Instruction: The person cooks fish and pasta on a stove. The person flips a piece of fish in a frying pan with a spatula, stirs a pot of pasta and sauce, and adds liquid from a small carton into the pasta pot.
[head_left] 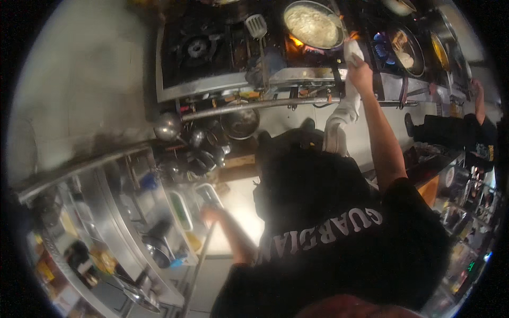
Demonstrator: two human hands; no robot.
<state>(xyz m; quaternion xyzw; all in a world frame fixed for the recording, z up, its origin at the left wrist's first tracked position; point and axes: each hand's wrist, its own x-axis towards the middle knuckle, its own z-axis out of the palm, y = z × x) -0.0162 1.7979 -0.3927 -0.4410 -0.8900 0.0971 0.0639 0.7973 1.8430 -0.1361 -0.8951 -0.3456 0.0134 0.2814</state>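
Observation:
My right hand (360, 77) is closed round a white cloth (347, 108) at the handle side of a frying pan (313, 25); the handle itself is hidden by the cloth. Pale, creamy food fills the pan, and orange flames (296, 41) lick out beneath it. Off to the lower left, my left hand (211, 214) is beside a white-rimmed tub (207, 194) at the metal counter. Its fingers are smeared, so any grip is unclear. Close by sits another white-rimmed tub (181, 210) holding something green.
A slotted spatula (256, 26) rests on the stove left of the pan. Another pan (407, 52) with food stands right of it, near a blue flame. Below the stove's front rail (254, 106) are bowls and pans (240, 121). Another person's arm (479, 100) reaches in at far right.

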